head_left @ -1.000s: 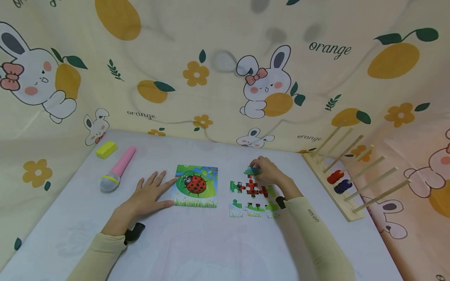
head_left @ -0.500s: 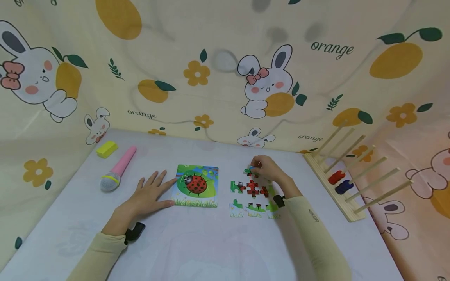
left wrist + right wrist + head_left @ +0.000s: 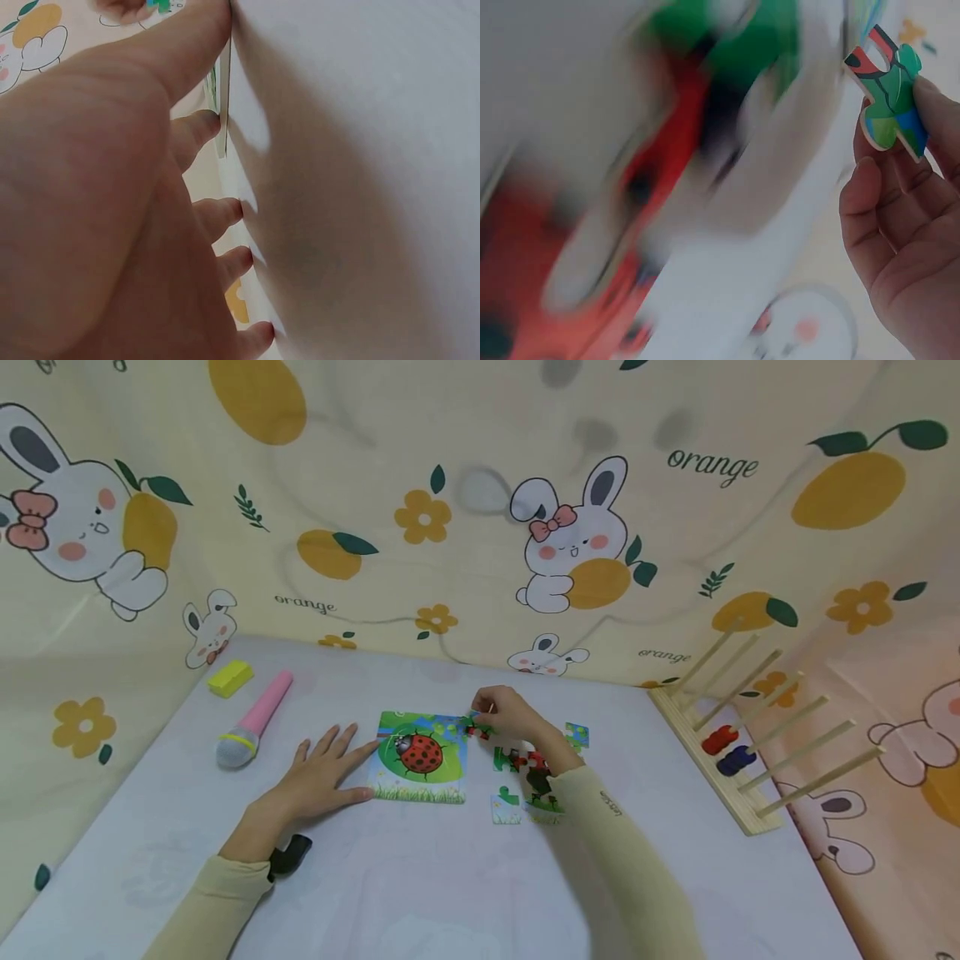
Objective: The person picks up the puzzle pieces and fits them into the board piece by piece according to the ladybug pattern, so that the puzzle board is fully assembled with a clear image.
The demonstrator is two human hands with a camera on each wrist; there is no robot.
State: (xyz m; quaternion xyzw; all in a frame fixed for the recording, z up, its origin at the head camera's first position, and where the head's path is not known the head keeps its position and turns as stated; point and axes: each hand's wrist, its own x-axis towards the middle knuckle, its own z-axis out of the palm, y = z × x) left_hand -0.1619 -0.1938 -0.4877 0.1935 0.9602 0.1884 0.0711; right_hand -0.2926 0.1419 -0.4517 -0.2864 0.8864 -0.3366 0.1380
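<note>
A square ladybug puzzle board [image 3: 420, 756] lies flat on the table. My left hand [image 3: 315, 777] rests beside it with fingers spread, the thumb and index fingertip touching its left edge. Between thumb and fingers, my right hand [image 3: 513, 714] pinches a green, blue and red puzzle piece [image 3: 891, 105], held just off the board's upper right corner. Loose puzzle pieces lie to the right, among them a grassy corner piece [image 3: 506, 807] and a blue-green corner piece [image 3: 577, 735]. My right forearm and sleeve cover some of them. The right wrist view blurs the nearer pieces.
At the back left lie a pink toy microphone [image 3: 258, 718] and a yellow block [image 3: 230, 678]. A wooden peg rack [image 3: 705, 756] with red beads [image 3: 720, 740] and dark blue beads [image 3: 735, 761] stands at the right. A printed cloth [image 3: 480, 552] hangs behind the table.
My right hand has lifted the top middle puzzle piece from the loose set and carried it left to the board's edge. The upper right piece is uncovered. My left hand has stayed still.
</note>
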